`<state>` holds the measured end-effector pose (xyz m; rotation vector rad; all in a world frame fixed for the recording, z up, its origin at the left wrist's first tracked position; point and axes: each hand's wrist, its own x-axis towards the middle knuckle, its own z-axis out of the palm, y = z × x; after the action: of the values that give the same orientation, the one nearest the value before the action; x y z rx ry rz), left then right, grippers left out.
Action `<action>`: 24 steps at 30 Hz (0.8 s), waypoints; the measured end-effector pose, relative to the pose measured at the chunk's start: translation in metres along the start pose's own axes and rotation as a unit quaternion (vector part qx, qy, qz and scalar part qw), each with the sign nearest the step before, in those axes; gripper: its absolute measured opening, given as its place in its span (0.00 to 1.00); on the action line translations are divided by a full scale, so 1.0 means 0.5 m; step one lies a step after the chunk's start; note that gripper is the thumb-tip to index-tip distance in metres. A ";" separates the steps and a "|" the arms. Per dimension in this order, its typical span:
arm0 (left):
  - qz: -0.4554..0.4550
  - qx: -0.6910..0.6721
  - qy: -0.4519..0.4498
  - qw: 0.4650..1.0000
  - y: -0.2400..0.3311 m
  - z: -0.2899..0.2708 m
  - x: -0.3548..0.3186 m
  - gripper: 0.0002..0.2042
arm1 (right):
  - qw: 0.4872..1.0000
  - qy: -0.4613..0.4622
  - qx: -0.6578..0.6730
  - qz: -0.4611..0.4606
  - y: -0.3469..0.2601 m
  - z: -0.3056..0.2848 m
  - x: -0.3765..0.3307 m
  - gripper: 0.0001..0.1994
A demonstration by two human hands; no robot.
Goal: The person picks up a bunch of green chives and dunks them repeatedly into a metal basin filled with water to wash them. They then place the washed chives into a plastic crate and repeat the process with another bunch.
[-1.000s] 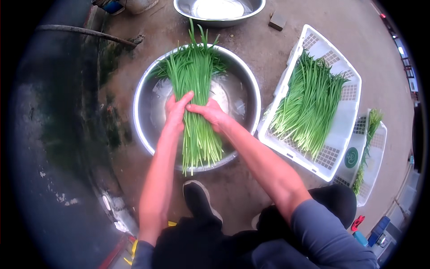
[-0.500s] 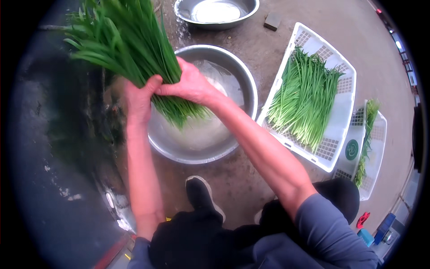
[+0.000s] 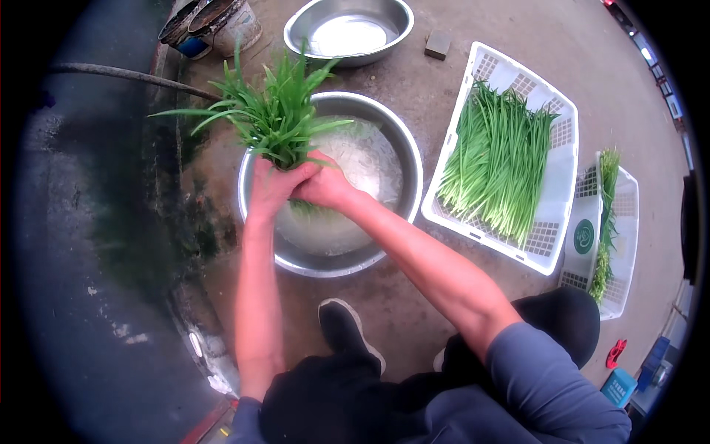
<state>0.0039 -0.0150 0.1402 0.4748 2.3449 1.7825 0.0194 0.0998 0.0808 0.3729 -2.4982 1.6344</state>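
Both hands are wrapped round one bunch of garlic chives (image 3: 279,118) over the round metal basin (image 3: 403,122), which holds cloudy water. My left hand (image 3: 272,189) grips the bunch on its left side. Pressed against it from the right, my right hand (image 3: 325,181) closes on the same stalks. The leaf tips fan out above the hands and away from me. Below them, the stalk ends point down at the water; my hands partly hide where they meet it.
Right of the basin stands a white crate (image 3: 558,159) with chives laid in it. Another white crate (image 3: 625,222) with greens is farther right. An oval metal tub (image 3: 355,33), a brick (image 3: 438,44) and dirty buckets (image 3: 229,26) are at the far side; a hose (image 3: 133,74) runs in from the left.
The bunch has come down and nearer the basin's middle, from a leaning, raised position to a more upright one. Both hands moved down with it and still hold it.
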 end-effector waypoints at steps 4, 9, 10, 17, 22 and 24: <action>-0.011 -0.054 0.107 0.993 -0.013 0.001 -0.012 0.21 | 0.988 -0.122 0.026 0.091 -0.042 -0.015 -0.004 0.29; 0.000 -0.159 0.281 0.946 0.058 -0.078 0.043 0.15 | 0.998 -0.042 -0.030 0.035 -0.055 -0.064 0.020 0.44; 0.020 -0.147 0.261 0.954 0.110 -0.097 0.047 0.13 | 0.999 -0.035 -0.013 0.025 -0.056 -0.087 0.036 0.47; 0.097 -0.168 0.278 0.941 0.307 -0.153 0.041 0.13 | 0.994 -0.108 -0.006 0.004 -0.124 -0.285 0.155 0.38; 0.008 0.011 0.344 0.939 0.123 0.015 0.000 0.21 | 0.956 -0.139 -0.258 -0.022 -0.132 -0.418 0.150 0.26; 0.185 0.146 0.279 0.931 -0.060 0.050 -0.040 0.16 | 0.950 -0.181 -0.253 -0.016 -0.126 -0.417 0.118 0.24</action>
<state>0.0256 -0.0063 0.1031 0.5325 3.1214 1.9270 -0.0250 0.2586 0.2349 0.6878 -3.0263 0.9134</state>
